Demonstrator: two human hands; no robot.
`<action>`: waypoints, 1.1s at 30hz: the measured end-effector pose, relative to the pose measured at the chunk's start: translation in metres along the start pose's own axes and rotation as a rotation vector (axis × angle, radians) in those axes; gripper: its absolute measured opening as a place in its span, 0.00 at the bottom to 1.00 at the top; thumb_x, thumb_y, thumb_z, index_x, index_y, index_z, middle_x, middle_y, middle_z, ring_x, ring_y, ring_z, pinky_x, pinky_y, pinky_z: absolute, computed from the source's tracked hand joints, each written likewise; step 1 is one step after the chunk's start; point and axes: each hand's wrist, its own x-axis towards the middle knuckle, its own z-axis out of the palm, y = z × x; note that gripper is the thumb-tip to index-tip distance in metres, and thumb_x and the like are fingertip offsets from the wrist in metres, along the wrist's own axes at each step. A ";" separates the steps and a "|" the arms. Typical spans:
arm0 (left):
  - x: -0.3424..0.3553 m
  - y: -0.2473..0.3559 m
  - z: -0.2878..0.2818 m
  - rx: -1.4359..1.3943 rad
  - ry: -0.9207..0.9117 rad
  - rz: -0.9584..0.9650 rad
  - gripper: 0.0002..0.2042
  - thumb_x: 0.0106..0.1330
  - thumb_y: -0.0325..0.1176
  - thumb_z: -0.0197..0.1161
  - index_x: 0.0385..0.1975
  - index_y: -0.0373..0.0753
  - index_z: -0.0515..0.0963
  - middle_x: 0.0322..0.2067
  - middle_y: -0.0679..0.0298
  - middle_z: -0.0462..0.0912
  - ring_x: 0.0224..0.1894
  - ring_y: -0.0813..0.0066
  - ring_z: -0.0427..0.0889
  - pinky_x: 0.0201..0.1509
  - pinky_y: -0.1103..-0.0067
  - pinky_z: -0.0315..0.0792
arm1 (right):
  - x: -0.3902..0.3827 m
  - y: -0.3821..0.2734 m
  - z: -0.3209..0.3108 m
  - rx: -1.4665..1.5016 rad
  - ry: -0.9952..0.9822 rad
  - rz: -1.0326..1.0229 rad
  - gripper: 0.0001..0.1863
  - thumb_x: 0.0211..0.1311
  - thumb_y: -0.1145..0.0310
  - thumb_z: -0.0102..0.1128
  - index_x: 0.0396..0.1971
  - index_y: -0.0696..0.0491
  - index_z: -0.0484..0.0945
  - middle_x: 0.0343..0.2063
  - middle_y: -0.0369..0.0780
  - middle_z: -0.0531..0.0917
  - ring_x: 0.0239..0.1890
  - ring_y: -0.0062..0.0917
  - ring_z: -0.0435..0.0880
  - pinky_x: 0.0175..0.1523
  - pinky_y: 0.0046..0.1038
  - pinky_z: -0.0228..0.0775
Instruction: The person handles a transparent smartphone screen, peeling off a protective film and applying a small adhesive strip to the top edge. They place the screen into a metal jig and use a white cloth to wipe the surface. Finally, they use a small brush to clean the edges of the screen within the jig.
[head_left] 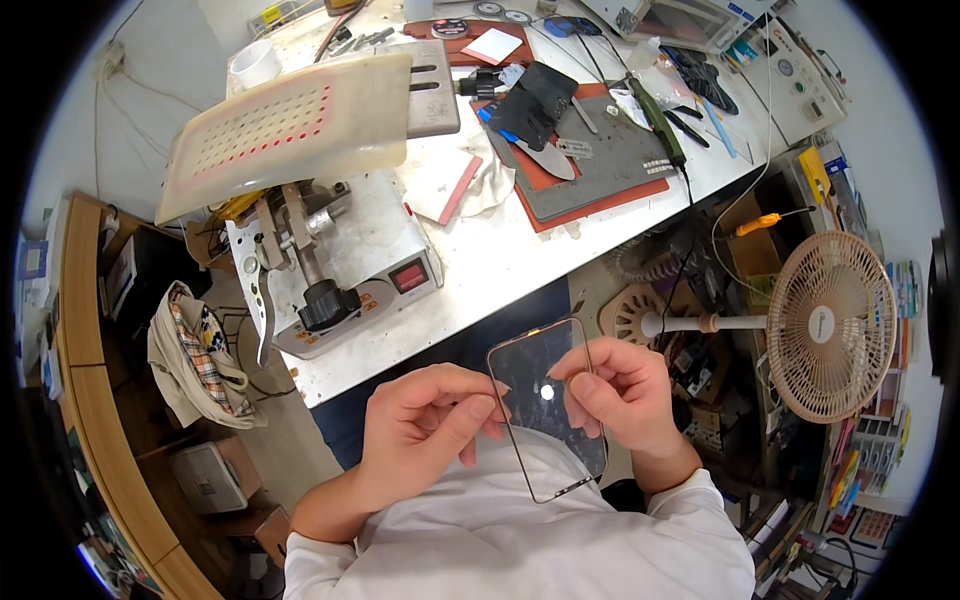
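In the head view I hold a thin, rounded-rectangle metal-rimmed frame with a clear pane above my lap, tilted with its long sides running front to back. My left hand pinches the frame's left side between bent fingers and thumb. My right hand grips the right side, thumb and forefinger near the rim and the other fingers curled against it. A bright reflection shows on the pane between my hands.
The white bench ahead holds a heating machine with a perforated cream plate, grey and red mats, and several tools. A standing fan is at right, wooden shelving and draped cloth at left.
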 end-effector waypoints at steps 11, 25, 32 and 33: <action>0.001 -0.003 0.000 0.023 0.034 0.057 0.05 0.76 0.23 0.57 0.42 0.30 0.80 0.32 0.62 0.83 0.28 0.85 0.80 0.25 0.87 0.73 | -0.001 0.004 0.005 -0.175 0.044 -0.149 0.07 0.68 0.79 0.63 0.43 0.64 0.84 0.19 0.31 0.82 0.22 0.08 0.76 0.28 0.16 0.67; 0.006 -0.013 0.001 0.027 -0.106 -0.148 0.09 0.79 0.28 0.57 0.51 0.30 0.77 0.33 0.61 0.85 0.30 0.79 0.85 0.28 0.83 0.78 | 0.007 -0.002 0.009 -0.070 0.092 -0.067 0.10 0.75 0.75 0.56 0.45 0.64 0.83 0.24 0.39 0.86 0.21 0.13 0.81 0.25 0.17 0.72; 0.009 -0.012 -0.001 -0.111 -0.050 -0.237 0.09 0.77 0.28 0.59 0.49 0.29 0.78 0.32 0.60 0.86 0.30 0.78 0.85 0.27 0.82 0.79 | 0.018 0.007 -0.003 0.059 0.074 0.004 0.20 0.82 0.66 0.47 0.39 0.65 0.84 0.21 0.40 0.84 0.19 0.17 0.80 0.27 0.17 0.74; 0.010 -0.015 -0.003 -0.021 -0.002 -0.203 0.09 0.77 0.28 0.60 0.48 0.29 0.78 0.31 0.59 0.86 0.28 0.78 0.84 0.26 0.80 0.80 | 0.016 0.008 -0.003 0.088 0.064 -0.006 0.19 0.81 0.66 0.47 0.39 0.65 0.84 0.21 0.40 0.84 0.19 0.17 0.81 0.27 0.17 0.74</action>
